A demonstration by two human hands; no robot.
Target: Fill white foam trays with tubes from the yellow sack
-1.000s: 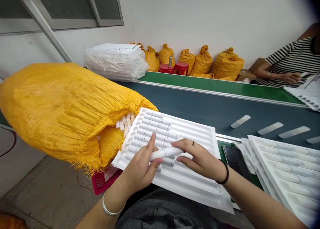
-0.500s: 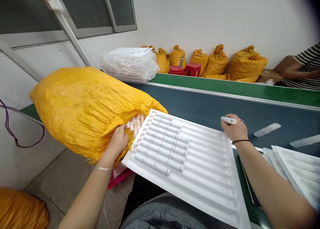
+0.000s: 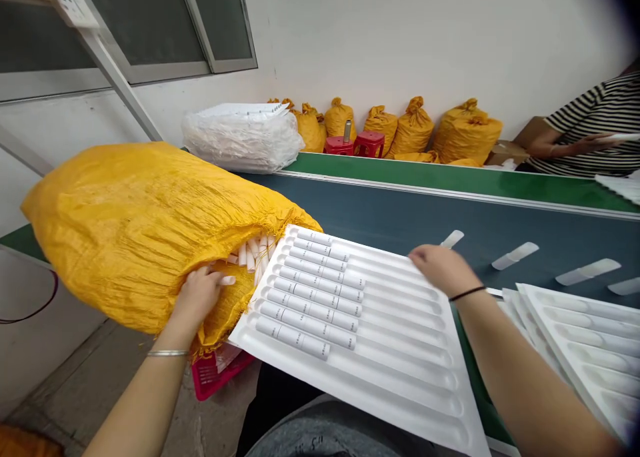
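Observation:
My left hand (image 3: 197,297) is at the mouth of a big yellow woven sack (image 3: 150,210), closed on a small white tube (image 3: 227,280). More white tubes (image 3: 255,250) show inside the opening. My right hand (image 3: 445,267) hovers at the far right edge of a white ribbed tray (image 3: 400,350), fingers curled together; what they hold, if anything, is hidden. Printed white tubes (image 3: 310,297) lie in the left part of the tray's grooves. The tray leans over my lap against the sack's mouth. Just behind my right hand, a whitish tube (image 3: 453,238) rests on the dark belt.
More whitish tubes (image 3: 515,256) lie along the belt (image 3: 380,210). Stacked trays (image 3: 590,350) are at right. A plastic-wrapped bundle (image 3: 245,137) sits on the green ledge. Beyond are yellow sacks (image 3: 415,127), red stools (image 3: 370,144) and a person in a striped shirt (image 3: 595,124).
My right hand has left a whitish tube on the belt and come back to the tray's edge. My left hand now shows a white tube in its fingers. The view has turned right.

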